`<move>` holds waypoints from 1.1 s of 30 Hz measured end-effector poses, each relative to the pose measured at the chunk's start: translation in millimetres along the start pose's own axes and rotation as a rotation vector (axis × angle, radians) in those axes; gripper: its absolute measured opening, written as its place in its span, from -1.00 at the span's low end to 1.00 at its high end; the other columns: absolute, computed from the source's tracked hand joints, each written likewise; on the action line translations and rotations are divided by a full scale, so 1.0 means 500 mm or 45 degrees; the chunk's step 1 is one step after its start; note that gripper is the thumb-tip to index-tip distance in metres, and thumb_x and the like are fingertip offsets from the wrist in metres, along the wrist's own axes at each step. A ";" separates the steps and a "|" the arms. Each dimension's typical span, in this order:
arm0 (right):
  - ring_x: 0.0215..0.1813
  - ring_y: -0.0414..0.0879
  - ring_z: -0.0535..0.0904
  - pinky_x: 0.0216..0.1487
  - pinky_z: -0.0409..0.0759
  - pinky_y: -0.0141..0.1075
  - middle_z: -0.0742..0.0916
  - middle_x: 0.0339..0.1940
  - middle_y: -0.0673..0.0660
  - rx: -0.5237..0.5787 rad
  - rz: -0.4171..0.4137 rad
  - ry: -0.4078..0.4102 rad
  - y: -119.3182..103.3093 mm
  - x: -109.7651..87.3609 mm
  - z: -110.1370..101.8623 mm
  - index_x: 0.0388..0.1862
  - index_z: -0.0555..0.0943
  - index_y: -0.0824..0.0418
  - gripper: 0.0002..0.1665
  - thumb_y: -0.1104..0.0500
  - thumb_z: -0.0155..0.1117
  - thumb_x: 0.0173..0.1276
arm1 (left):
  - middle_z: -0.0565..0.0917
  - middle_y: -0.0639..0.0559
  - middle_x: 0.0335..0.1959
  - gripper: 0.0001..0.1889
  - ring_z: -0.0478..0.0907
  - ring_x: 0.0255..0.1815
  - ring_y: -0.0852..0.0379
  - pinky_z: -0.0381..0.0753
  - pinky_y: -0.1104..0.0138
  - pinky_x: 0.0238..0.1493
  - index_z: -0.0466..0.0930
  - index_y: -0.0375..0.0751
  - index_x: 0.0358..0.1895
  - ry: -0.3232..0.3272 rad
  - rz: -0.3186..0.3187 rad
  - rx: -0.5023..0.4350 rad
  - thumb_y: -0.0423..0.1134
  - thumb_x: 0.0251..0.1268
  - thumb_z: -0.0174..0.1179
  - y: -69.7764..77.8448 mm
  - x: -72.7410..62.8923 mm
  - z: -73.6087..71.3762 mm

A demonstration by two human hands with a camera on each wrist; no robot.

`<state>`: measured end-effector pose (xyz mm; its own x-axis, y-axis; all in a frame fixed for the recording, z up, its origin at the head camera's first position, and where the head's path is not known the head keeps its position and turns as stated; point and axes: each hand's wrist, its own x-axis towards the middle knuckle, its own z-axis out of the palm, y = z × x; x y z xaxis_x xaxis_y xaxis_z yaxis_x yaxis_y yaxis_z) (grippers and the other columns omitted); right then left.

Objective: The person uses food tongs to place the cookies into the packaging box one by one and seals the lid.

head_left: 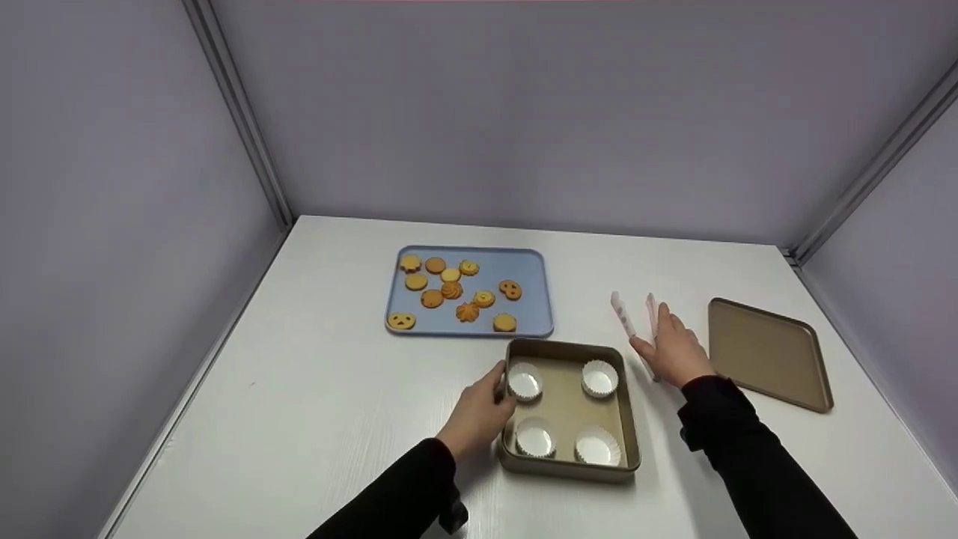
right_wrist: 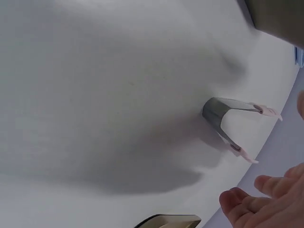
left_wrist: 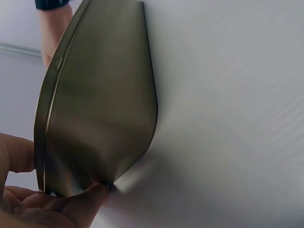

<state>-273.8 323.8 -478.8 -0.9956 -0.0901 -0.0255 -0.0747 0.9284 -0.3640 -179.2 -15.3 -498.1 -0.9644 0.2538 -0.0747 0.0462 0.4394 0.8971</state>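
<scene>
The tongs are on the white table, just under the right hand — its fingers are apart. The long way runs away from the person, leaning left, pink tips far, bend near. The left hand grips the gold tin — four paper cups sit inside.

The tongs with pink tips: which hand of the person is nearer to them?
Right. The right hand hovers close to the tongs, not touching them; the left hand grips the left side of the square tin, which lies between it and the tongs.
</scene>
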 end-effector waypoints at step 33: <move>-0.24 0.41 0.60 -0.17 0.59 0.20 0.34 0.15 0.61 0.082 -0.083 0.129 -0.044 0.048 0.031 0.41 0.20 0.66 -0.29 0.22 0.18 0.52 | 0.27 -0.42 0.53 -0.26 0.43 0.42 -0.29 0.42 0.02 0.44 0.12 -0.47 0.56 -0.001 -0.031 -0.149 -0.37 0.39 0.22 -0.022 -0.113 -0.033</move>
<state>-295.0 295.7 -485.6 -0.9896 -0.1092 0.0934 -0.1387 0.8966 -0.4207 -129.6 -48.8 -496.5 -0.9646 0.2451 -0.0974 -0.0079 0.3422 0.9396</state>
